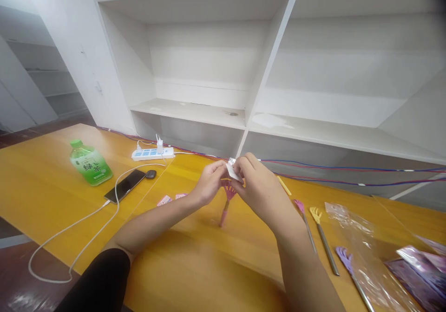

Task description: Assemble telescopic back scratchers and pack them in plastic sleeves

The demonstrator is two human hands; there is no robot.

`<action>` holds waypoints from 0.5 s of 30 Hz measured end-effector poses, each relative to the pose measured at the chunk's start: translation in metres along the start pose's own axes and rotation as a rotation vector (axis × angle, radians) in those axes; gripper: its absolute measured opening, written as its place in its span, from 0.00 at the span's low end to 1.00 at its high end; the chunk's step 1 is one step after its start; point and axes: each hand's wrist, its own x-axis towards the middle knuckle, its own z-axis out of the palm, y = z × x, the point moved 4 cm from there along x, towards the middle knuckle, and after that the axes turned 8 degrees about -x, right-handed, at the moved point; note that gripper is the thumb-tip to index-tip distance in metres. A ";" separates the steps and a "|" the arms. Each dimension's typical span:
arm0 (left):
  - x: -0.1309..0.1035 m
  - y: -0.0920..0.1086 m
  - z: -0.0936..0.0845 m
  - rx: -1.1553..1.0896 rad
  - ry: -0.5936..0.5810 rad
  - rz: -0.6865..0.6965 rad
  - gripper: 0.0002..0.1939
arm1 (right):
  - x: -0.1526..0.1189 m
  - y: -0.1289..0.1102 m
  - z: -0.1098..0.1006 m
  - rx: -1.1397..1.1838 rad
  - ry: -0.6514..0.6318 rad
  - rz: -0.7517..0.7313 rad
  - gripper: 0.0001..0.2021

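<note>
My left hand (209, 184) and my right hand (258, 186) meet over the middle of the table. Both are closed, fingertips pinched around a small white card (234, 172). Directly below the card is a pink back scratcher (229, 192), its claw up by my fingers and its handle pointing down toward me. Whether it hangs from my hands or rests on the table, I cannot tell. To the right of my right forearm lie a pink-clawed back scratcher (299, 205), a yellow one (316, 214) and a purple one (344, 258), with metal handles.
Clear plastic bags (365, 237) and shiny packages (418, 270) lie at the right. Small pink cards (164, 200) sit beyond my left forearm. At left are a green tea bottle (91, 163), a phone (125, 186) with a cable, and a power strip (152, 153). White shelves (209, 61) stand behind.
</note>
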 end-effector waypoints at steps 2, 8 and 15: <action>0.000 -0.001 0.000 0.004 -0.003 0.009 0.11 | 0.001 0.004 0.004 0.024 -0.012 0.012 0.03; -0.002 0.001 0.002 0.112 -0.025 0.036 0.09 | -0.003 0.012 0.003 0.021 -0.036 -0.028 0.09; -0.004 0.004 0.008 0.222 -0.042 0.026 0.07 | -0.003 0.012 0.003 -0.097 -0.089 -0.064 0.13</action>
